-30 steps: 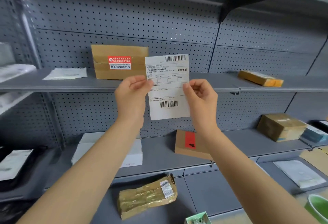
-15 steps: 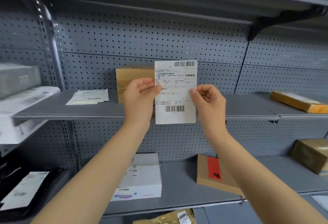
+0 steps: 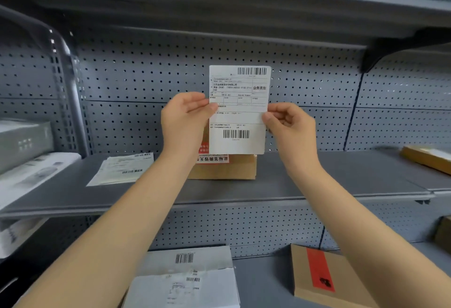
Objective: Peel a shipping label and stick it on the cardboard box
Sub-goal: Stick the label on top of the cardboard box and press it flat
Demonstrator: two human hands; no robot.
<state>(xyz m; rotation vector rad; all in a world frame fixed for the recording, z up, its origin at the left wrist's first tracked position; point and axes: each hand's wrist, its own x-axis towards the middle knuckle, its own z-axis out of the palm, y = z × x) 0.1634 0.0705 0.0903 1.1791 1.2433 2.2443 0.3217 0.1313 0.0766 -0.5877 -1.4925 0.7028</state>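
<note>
A white shipping label (image 3: 239, 110) with two barcodes is held upright in front of the pegboard. My left hand (image 3: 184, 121) pinches its left edge and my right hand (image 3: 289, 123) pinches its right edge. Behind and below the label stands a brown cardboard box (image 3: 227, 167) on the middle shelf, bearing a red-and-white sticker. The label and my left hand cover most of the box; only its lower part shows. Whether the label touches the box I cannot tell.
A loose stack of printed sheets (image 3: 123, 168) lies left of the box on the grey shelf (image 3: 317, 181). A flat parcel (image 3: 427, 157) sits at far right. Below are a white parcel (image 3: 188, 278) and a brown box with red tape (image 3: 324, 278). White bags (image 3: 29, 173) sit left.
The view has tilted upward and moved closer to the shelf. Both hands with the label have shifted right, so the label now overlaps the cardboard box's upper part.
</note>
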